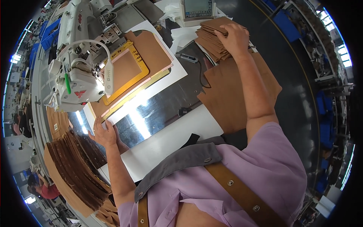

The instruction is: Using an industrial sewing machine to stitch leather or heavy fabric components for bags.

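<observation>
My left hand point(104, 134) is open, its fingers spread at the near left corner of a brown sheet point(156, 52) on the sewing machine's bed. A yellow frame point(144, 68) lies on that sheet, under the head of the white sewing machine point(81, 85). At the far right, my right hand point(235, 39) is on a fanned stack of small brown pieces point(210, 41). Its thumb and forefinger are bent and apart over the top piece; the other fingers are partly hidden. Larger brown sheets point(236, 92) lie beneath my right forearm.
A grey cutter-like tool point(187, 57) and a small black object point(184, 111) lie on the shiny metal table point(151, 117). White sheeting point(170, 142) covers its near edge. Dark brown layered pieces point(75, 166) stand at the left. A control screen point(197, 8) is at the back.
</observation>
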`<state>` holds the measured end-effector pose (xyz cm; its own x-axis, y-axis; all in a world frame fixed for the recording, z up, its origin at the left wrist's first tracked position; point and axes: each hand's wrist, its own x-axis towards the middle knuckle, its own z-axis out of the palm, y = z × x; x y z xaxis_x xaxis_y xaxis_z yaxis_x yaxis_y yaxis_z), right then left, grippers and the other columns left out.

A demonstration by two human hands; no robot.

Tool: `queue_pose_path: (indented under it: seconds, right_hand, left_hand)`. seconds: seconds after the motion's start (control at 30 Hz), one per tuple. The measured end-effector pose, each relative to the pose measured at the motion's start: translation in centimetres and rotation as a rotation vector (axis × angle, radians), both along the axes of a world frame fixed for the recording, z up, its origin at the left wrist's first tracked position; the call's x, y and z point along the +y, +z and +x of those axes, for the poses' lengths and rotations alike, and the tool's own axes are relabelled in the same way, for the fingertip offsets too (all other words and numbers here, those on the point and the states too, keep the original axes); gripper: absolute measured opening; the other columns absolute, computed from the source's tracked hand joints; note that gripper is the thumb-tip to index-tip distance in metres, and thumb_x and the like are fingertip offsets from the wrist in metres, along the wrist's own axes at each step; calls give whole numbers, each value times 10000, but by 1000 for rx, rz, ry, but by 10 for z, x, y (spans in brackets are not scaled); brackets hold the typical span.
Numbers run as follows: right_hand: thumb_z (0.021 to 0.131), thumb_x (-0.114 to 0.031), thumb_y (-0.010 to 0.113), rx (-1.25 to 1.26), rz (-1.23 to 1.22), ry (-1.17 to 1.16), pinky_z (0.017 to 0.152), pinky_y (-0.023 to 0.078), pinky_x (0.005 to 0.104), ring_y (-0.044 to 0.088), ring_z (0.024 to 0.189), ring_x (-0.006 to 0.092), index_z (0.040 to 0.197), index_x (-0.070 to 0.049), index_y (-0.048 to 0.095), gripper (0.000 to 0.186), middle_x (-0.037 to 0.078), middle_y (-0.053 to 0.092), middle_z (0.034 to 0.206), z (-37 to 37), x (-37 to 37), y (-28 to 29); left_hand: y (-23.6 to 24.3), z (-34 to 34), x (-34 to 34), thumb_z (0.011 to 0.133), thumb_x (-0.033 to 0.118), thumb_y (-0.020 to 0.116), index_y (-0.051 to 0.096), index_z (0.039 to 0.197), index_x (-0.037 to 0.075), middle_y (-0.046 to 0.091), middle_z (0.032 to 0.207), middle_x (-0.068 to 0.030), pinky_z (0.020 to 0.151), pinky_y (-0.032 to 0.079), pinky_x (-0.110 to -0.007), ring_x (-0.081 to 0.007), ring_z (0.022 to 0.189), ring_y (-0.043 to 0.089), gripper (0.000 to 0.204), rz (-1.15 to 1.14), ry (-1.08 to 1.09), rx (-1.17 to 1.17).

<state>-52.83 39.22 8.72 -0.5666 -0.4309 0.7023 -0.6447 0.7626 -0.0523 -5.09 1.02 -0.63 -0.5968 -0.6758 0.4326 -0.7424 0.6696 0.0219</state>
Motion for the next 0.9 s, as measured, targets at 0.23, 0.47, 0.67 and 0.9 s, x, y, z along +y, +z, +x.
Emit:
queue_pose_path:
  seconds: [0.23, 0.47, 0.67, 0.9]
  right_hand:
    - [914, -424, 706, -351, 280, -244, 839, 555, 424, 707, 1020, 261, 1020, -172, 810, 292, 54, 763, 1011, -11, 0, 8]
    - [907, -428, 683, -600, 159, -289, 768, 588, 427, 735, 954, 277, 998, -196, 817, 282, 54, 775, 977, -10, -4, 22]
    - [914, -470, 682, -518, 218, -228, 788, 587, 424, 735, 961, 276, 1016, -194, 816, 323, 49, 777, 1004, -19, 5, 12]
    - [903, -479, 700, -621, 161, -273, 806, 586, 422, 737, 941, 284, 1009, -190, 815, 328, 52, 778, 973, -23, 3, 13]
  left_hand:
    - [-8, 4, -4, 941, 332, 622, 692, 1266, 142, 691, 1333, -28, 1196, 209, -561, -212, 1240, 635, 383, -6, -18, 7]
    - [-4, 2, -1, 931, 322, 632, 692, 1258, 133, 693, 1325, -41, 1200, 220, -561, -217, 1242, 633, 382, 18, -27, 20]
    - [-1, 0, -1, 926, 311, 641, 694, 1248, 130, 694, 1319, -50, 1205, 217, -551, -220, 1242, 631, 373, 18, -24, 22]
    - [-5, 2, -5, 942, 311, 626, 686, 1275, 141, 681, 1350, -31, 1208, 199, -546, -211, 1276, 611, 379, 42, -29, 16]
